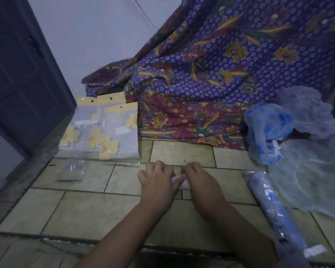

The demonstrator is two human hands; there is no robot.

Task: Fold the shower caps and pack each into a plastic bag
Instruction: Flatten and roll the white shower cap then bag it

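Both hands meet low in the middle of the view, on a tiled floor [85, 207]. The left hand [156, 183] and the right hand [198, 179] lie knuckles up, side by side, with the cap [179, 179] squeezed between them. The cap is a small pale bundle, folded tight. Only a narrow strip of it shows in the gap between the hands, and the rest is hidden under them. The fingers of both hands are curled down over it, and the left thumb lies across its near edge. Both hands are closed on the cap and hold it against the floor.

At 10 o'clock from the hands, a few bags [106, 130] with yellow header cards and yellow flower prints overlap one another, leaning against the cloth [220, 74]. One clear bag [75, 169] lies flat on the tiles at 9 o'clock, just in front of them and well apart from the left hand.

The cloth, purple and maroon batik, hangs over something bulky from 12 to 2 o'clock. At 3 o'clock, loose caps sit in a pile [307, 171]: a blue-patterned one, a pale see-through one above it and a greenish one spread out below. At 4 o'clock, near the right forearm, a blue roll [275, 207] in clear wrap lies on the floor, touching the edge of the greenish cap.

A dark door [17, 74] stands at 10 o'clock, far left, beside a pale wall [89, 35].
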